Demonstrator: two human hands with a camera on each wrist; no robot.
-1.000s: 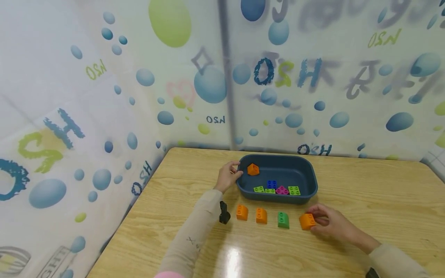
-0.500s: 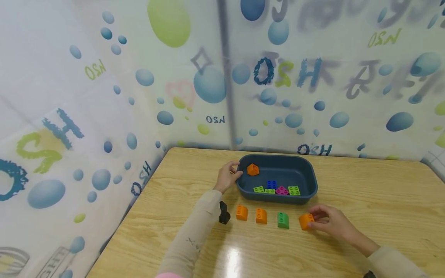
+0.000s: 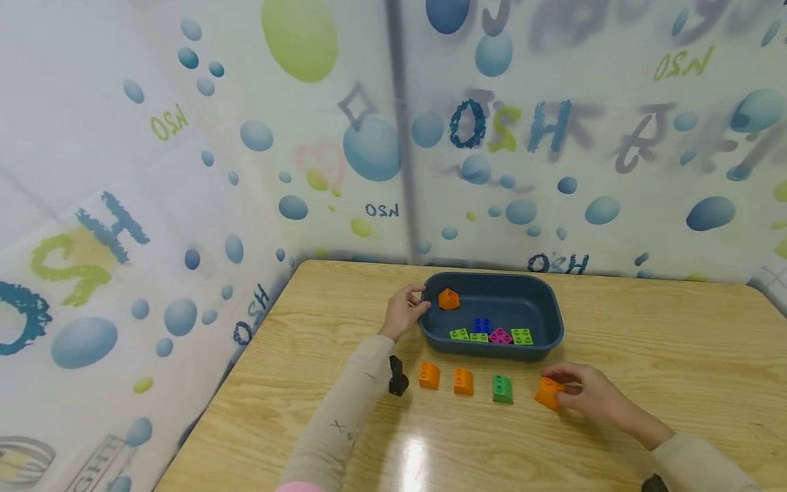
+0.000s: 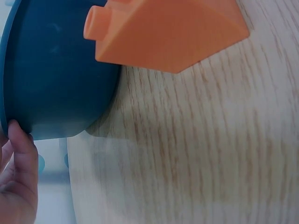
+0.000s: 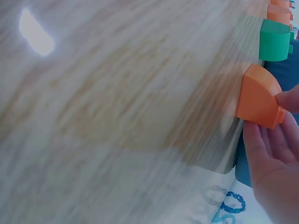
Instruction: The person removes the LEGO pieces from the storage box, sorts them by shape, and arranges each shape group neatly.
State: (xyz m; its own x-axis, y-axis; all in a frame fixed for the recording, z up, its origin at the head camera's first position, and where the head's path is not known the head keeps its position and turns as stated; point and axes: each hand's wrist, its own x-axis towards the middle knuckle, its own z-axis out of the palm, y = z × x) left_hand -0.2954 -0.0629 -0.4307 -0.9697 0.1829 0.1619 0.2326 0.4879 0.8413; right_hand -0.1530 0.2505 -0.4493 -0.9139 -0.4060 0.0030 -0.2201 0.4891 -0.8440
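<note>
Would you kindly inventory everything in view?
Wooden table: one, tan, foreground
Spotted backdrop: one, whitish, behind table
Rounded tray: one, dark blue, on table
Studded blocks: five (three lime, magenta, blue), tray's near half
Angular block: one, orange, tray's left
Paired studded blocks: two, orange, before tray
Lone studded block: one, green, beside pair
Curved block: one, orange, front right
Sleeves: two, beige, arms
Wrist devices: two, black, at sleeves
Left hand: one, at tray's rim
Right hand: one, gripping curved block

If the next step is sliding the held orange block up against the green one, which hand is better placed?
Probably the right hand: it pinches that orange block, with the green block nearby. The left hand grips the blue tray at its left end, farther off.
</note>
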